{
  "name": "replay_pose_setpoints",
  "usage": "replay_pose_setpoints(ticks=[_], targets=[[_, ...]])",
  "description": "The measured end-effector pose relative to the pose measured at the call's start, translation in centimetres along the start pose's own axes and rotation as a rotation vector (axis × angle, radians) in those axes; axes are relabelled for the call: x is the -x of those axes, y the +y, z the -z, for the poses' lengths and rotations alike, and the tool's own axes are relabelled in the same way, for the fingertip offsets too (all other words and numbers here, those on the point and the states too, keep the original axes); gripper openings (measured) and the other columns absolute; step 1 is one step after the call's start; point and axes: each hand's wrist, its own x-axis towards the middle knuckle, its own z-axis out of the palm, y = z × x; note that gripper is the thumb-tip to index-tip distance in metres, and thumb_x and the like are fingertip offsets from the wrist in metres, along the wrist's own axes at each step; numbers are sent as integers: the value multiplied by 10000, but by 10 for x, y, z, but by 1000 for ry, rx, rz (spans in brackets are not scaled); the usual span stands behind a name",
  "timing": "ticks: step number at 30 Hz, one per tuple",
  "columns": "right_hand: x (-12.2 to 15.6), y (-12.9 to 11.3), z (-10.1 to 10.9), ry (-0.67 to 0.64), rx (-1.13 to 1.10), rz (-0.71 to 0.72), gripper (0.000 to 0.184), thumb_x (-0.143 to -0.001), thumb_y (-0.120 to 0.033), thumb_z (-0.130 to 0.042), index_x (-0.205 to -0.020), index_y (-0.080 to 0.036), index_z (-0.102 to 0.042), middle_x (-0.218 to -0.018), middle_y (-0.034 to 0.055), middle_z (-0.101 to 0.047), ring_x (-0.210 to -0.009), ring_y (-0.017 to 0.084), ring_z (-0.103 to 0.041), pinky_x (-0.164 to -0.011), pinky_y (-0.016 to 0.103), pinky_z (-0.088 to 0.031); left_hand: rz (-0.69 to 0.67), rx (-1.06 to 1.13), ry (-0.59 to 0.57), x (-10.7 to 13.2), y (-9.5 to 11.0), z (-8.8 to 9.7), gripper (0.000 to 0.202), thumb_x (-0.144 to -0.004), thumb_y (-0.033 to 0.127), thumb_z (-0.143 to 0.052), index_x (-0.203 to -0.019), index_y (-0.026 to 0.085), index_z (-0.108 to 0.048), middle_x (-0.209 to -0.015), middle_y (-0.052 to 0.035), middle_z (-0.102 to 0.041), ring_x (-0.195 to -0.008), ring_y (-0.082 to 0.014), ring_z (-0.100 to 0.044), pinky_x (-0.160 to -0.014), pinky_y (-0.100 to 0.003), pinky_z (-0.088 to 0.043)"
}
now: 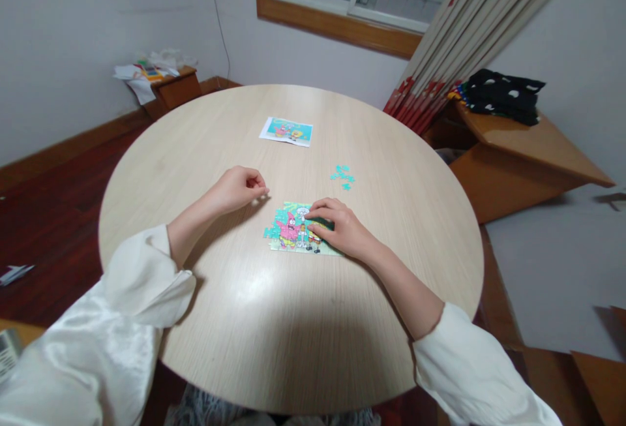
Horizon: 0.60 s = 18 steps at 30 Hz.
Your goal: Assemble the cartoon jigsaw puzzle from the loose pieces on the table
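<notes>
A small, partly assembled cartoon jigsaw puzzle [289, 229] lies near the middle of the round wooden table [274, 321]. My right hand [337, 225] rests on the puzzle's right part, fingers curled and pressing down on the pieces. My left hand [239, 188] sits on the table just left of the puzzle, fingers curled into a loose pinch; whether it holds a piece is hidden. A few loose turquoise pieces [343, 176] lie beyond the right hand. A printed reference picture [286, 131] lies further back.
A low wooden cabinet [518, 152] with folded black cloth [503, 94] stands at the right, beside a curtain [469, 28]. A small stand with papers [156, 77] is at the back left. The floor around the table is dark wood.
</notes>
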Motion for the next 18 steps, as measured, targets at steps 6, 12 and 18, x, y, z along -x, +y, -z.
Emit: replay_pose_setpoints(ticks=[6, 12, 18], targets=[[0, 0, 0, 1, -7, -7, 157, -828, -210, -634, -964, -233, -709, -1028, 71, -643, -983, 204, -591, -874, 397, -470, 35, -107, 74, -1, 0, 6, 119, -740, 221, -586, -658, 141, -618, -559, -29, -601, -550, -133, -513, -562, -264, -349], [0, 1, 0, 1, -3, 4, 155, -830, -211, -631, -963, -227, -710, -1024, 75, -646, -976, 205, -596, -871, 398, -472, 84, -250, 115, 1, 6, 8, 343, -780, 236, -527, -452, 179, -448, -434, 23, -403, -477, -104, -366, -532, -284, -249], [0, 1, 0, -3, -8, -14, 157, -827, -218, -636, -963, -231, -712, -1034, 74, -643, -982, 207, -592, -878, 405, -471, 97, -252, 132, 1, 7, 9, 334, -790, 259, -495, -468, 180, -457, -441, 19, -401, -477, -108, -361, -528, -279, -257]])
